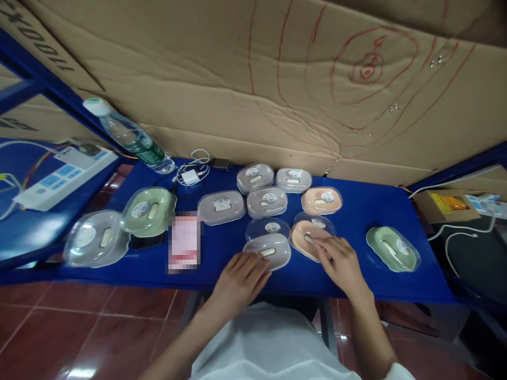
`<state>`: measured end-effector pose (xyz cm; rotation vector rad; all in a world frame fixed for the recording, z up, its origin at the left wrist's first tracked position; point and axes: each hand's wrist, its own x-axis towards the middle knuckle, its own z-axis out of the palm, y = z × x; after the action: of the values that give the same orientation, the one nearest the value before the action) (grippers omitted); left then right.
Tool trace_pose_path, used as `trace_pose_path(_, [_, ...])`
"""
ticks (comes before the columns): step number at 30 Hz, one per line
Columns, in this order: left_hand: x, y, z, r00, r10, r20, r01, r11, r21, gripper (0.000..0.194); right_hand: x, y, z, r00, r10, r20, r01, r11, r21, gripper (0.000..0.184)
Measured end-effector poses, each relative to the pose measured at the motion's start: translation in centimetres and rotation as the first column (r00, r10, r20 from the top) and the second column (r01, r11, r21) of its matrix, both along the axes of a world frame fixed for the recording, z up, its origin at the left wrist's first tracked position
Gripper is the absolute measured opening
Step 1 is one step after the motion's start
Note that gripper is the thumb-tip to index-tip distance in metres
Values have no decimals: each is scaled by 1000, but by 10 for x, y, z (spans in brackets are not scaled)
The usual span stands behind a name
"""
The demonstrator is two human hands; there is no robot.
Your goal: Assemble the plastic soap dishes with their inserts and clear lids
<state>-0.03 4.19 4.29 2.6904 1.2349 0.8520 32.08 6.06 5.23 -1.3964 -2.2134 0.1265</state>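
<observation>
Several oval soap boxes with clear lids lie on a blue table (222,248). My left hand (241,275) rests with fingers stretched out on the near edge of a grey soap box (270,249). My right hand (337,259) lies with spread fingers on a peach soap box (307,236), fingertips on its lid. Further back sit more grey boxes (266,201) and another peach box (321,200). A green box (393,248) lies to the right of my right hand.
At the left are a green box (147,210) and a clear-lidded box (96,238), a blurred pink card (183,241), a water bottle (130,136), a charger with cable (191,174) and a power strip (63,177). Cardboard sheets (277,79) stand behind. An open carton (449,205) sits right.
</observation>
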Motion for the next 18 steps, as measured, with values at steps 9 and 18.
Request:
trace_pose_path(9, [16,6,-7,997,78,7,-78,995,-58,20,-23,-10,-23,992,-57,110,63,996,-55,31])
trace_pose_path(18, [11,15,-2,987,151,63,-154,987,37,24,-22,-6,-5,996,-46,72,50,997,-51,37])
